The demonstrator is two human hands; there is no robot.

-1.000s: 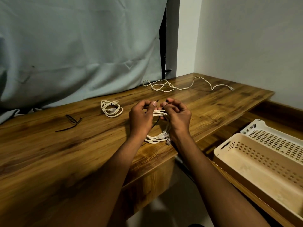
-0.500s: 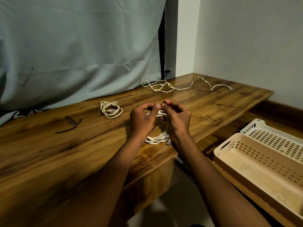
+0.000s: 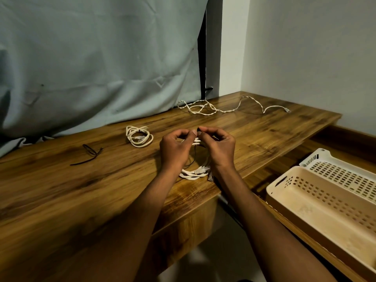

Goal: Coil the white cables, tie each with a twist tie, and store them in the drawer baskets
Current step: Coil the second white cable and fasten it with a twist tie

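A coiled white cable (image 3: 194, 173) lies on the wooden table (image 3: 61, 190) near its front edge, partly hidden under my hands. My left hand (image 3: 176, 148) and my right hand (image 3: 218, 146) meet over the coil's far side, fingertips pinching a thin black twist tie (image 3: 193, 157) whose tail hangs across the coil. A second coiled white cable (image 3: 139, 136) rests further left. An uncoiled white cable (image 3: 225, 107) sprawls at the back of the table. Two baskets sit in the open drawer at the right, a beige one (image 3: 284, 186) and a white one (image 3: 313, 157).
Spare black twist ties (image 3: 89, 153) lie on the table at the left. A grey cloth (image 3: 91, 68) hangs behind the table, and a wall corner stands at the back right. The open drawer's wooden edge runs below the baskets.
My fingertips have drawn closer together above the coil, pinching the tie. The coil and the other cables have stayed where they were.
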